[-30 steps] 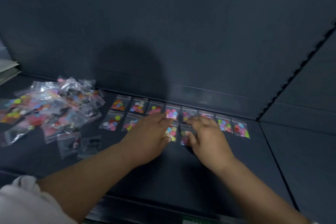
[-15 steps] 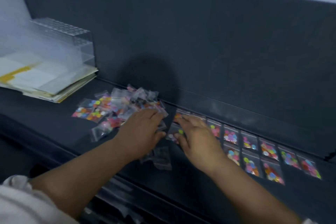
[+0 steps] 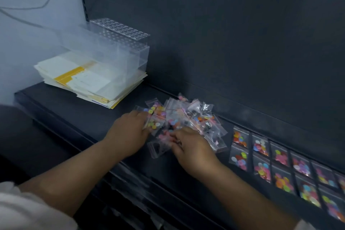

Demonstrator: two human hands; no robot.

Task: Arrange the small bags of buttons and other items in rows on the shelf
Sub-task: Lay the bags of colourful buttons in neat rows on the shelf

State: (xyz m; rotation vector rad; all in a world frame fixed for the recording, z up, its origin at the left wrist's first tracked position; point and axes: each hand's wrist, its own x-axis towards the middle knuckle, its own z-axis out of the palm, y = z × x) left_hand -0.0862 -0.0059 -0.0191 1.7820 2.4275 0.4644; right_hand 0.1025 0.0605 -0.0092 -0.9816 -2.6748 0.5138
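A loose pile of small clear bags (image 3: 188, 115) holding coloured buttons and dark items lies mid-shelf on the dark shelf (image 3: 89, 117). My left hand (image 3: 128, 134) is at the pile's left edge, and its fingers grip a bag of yellow and green buttons (image 3: 154, 123). My right hand (image 3: 194, 149) is at the pile's front, its curled fingertips pinching a bag with pink pieces (image 3: 165, 137). To the right, two rows of button bags (image 3: 261, 157) lie flat side by side and run off the frame's right edge.
A stack of papers and envelopes (image 3: 89, 80) sits at the shelf's left end with a clear plastic rack (image 3: 121, 43) on top. The dark back panel (image 3: 224, 43) rises right behind the bags. The shelf's front edge (image 3: 130, 170) runs under my forearms.
Both hands have moved left from the laid-out rows to the loose pile and taken hold of bags there. The view has swung left, so the papers and rack now show.
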